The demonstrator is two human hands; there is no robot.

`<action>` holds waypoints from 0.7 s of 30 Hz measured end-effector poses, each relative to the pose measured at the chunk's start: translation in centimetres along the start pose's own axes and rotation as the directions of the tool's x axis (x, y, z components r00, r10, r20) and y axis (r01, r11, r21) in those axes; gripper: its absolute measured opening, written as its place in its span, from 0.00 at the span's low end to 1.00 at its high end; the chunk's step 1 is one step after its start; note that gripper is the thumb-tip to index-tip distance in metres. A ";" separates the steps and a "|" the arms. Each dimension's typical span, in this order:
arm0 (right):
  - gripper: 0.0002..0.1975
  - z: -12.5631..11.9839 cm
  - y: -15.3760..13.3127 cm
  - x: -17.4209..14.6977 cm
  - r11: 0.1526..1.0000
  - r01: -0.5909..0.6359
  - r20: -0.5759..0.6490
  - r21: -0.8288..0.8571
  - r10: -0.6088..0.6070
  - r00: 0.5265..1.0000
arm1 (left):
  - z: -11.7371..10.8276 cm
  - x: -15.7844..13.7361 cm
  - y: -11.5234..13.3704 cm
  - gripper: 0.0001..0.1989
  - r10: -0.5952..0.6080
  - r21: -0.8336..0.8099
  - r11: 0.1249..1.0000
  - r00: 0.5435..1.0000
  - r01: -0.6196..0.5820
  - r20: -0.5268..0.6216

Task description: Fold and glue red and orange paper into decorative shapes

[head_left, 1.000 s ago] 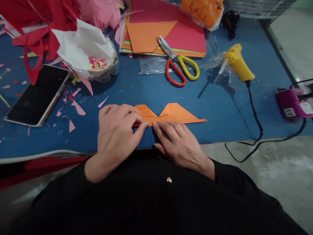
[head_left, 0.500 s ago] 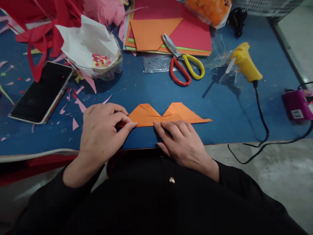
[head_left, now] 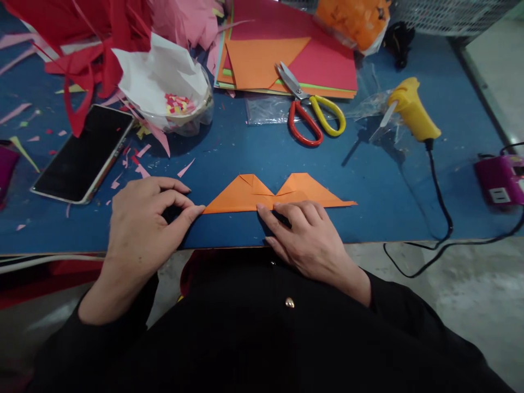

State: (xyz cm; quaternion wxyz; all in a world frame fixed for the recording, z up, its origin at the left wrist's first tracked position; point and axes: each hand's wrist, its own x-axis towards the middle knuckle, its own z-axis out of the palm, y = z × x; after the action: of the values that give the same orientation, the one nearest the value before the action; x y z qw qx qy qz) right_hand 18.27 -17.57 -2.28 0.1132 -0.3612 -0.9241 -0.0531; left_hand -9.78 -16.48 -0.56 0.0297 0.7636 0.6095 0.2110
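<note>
A folded sheet of orange paper (head_left: 241, 197) lies at the table's front edge, with two flat-topped peaks and a long straight lower edge. My left hand (head_left: 149, 218) pinches its pointed left corner between thumb and index finger. Resting on the lower edge near the middle, my right hand (head_left: 305, 234) presses the paper down with outstretched fingertips, its thumb apart. Beyond the paper lie scissors (head_left: 305, 120) with one red and one yellow handle.
A phone (head_left: 84, 153) lies at left among pink scraps. Behind it stands a bowl (head_left: 200, 109) with paper bits. A stack of coloured paper (head_left: 331, 65) sits at the back. On the right are a yellow glue gun (head_left: 415, 112), its cord and a purple power block (head_left: 501, 177).
My left hand has slid left along the paper to its corner, uncovering the left end. My right hand stays on the lower edge. The view has shifted slightly.
</note>
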 end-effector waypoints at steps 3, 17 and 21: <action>0.24 0.1 0.1 0.0 1.000 -0.003 -0.002 0.000 0.003 1.000 | 0.0 -0.5 -0.3 0.14 -0.025 0.006 1.000 0.999 0.025 -0.027; 0.23 0.3 -0.1 0.1 1.000 -0.016 -0.034 -0.015 0.016 0.999 | 3.6 -1.8 6.7 0.25 0.563 0.238 0.804 0.826 -0.545 -0.015; 0.23 0.4 -0.1 -0.1 1.000 -0.009 -0.055 -0.008 0.009 0.998 | 4.0 -2.1 6.8 0.24 0.519 0.300 0.818 0.855 -0.492 -0.014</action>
State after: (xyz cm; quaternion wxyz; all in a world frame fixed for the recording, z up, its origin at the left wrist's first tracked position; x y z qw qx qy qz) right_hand 18.17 -17.62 -2.67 0.1375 -0.3643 -0.9187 -0.0663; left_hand -2.46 -19.36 -2.74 -0.1666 0.8831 0.4096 0.1570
